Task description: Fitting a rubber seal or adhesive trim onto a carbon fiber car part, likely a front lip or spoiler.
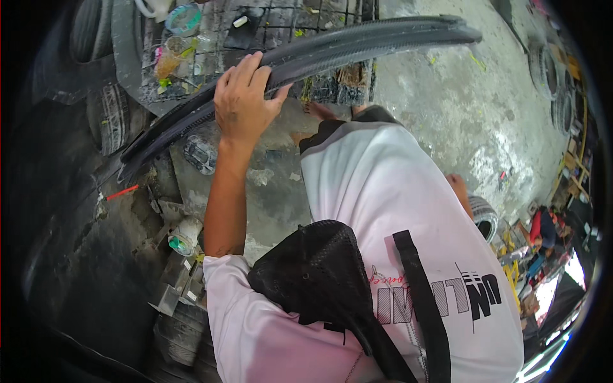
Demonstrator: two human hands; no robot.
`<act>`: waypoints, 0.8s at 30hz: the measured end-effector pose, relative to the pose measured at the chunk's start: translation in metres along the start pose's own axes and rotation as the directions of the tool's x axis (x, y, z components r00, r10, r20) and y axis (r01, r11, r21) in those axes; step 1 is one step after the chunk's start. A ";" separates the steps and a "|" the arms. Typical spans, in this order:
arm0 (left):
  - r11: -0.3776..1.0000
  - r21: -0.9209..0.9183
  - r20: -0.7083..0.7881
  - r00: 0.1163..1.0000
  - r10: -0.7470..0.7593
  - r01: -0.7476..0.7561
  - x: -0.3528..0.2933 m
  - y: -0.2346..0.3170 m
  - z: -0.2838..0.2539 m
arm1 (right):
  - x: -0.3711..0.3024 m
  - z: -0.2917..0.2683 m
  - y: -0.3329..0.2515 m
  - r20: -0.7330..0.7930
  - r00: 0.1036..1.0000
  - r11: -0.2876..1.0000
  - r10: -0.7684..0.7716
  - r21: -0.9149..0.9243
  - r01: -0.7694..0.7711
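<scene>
A long, curved black strip with a carbon-weave look and raised ribs (377,37) stretches from the left to the upper right. It lies across the front of a grimy worktop with a grid of dark lines (281,14). On its middle rests my left hand (244,96), fingers spread over the top and thumb apart; the fingers do not appear wrapped round it. At my right side, beyond the white shirt, a little of my right hand (457,186) shows. Its fingers are too small and hidden to make out, and nothing can be seen in it.
On the worktop stand a clear tub with a teal rim (183,19) and an orange-stained lump (167,62). Tyres lie at the left (113,118) and right (544,70). A red stick (122,193) is at lower left. Clutter (543,230) fills the right edge.
</scene>
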State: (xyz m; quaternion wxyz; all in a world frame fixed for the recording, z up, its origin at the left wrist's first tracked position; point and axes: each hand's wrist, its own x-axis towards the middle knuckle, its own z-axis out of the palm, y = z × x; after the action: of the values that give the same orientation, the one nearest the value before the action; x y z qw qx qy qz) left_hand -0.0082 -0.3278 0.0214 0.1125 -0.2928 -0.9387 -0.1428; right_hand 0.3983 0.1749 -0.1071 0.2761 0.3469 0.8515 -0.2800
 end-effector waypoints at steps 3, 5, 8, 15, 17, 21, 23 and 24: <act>0.996 -0.031 0.125 0.989 -0.075 0.080 0.011 0.011 0.003 | 0.064 -0.041 -0.026 -0.107 0.993 0.986 -0.058 0.151 0.074; 0.995 -0.030 0.154 0.984 -0.094 0.100 0.012 0.019 0.002 | 0.099 -0.073 -0.061 -0.106 0.988 0.978 -0.110 0.165 0.127; 0.990 -0.053 0.213 0.970 -0.118 0.132 0.021 0.034 0.004 | 0.129 -0.095 -0.093 -0.120 0.978 0.954 -0.170 0.227 0.194; 0.975 -0.080 0.212 0.960 -0.184 0.205 0.021 0.035 0.009 | 0.176 -0.055 0.018 0.006 0.987 0.969 -0.163 0.187 0.159; 0.964 -0.028 0.227 0.941 -0.252 0.265 0.006 0.029 0.001 | 0.168 -0.024 0.066 -0.012 0.990 0.961 -0.140 0.239 0.138; 0.844 0.294 -0.026 0.887 -0.461 0.448 -0.079 0.021 -0.033 | 0.169 0.081 0.093 0.157 0.987 0.756 0.013 0.645 -0.112; 0.712 0.187 -0.087 0.733 -0.674 0.677 -0.154 0.027 -0.031 | 0.211 0.097 0.152 0.106 0.990 0.885 -0.097 0.463 0.037; 0.587 0.238 0.090 0.584 -0.807 0.774 -0.215 0.029 -0.012 | 0.248 0.051 0.200 0.076 0.986 0.946 -0.148 0.302 0.119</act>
State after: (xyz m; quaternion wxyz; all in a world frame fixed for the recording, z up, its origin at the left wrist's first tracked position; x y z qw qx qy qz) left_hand 0.1829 -0.4198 -0.0247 -0.0272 0.1557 -0.9851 -0.0677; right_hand 0.4112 0.3694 -0.3644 0.2427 0.3119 0.8067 -0.4394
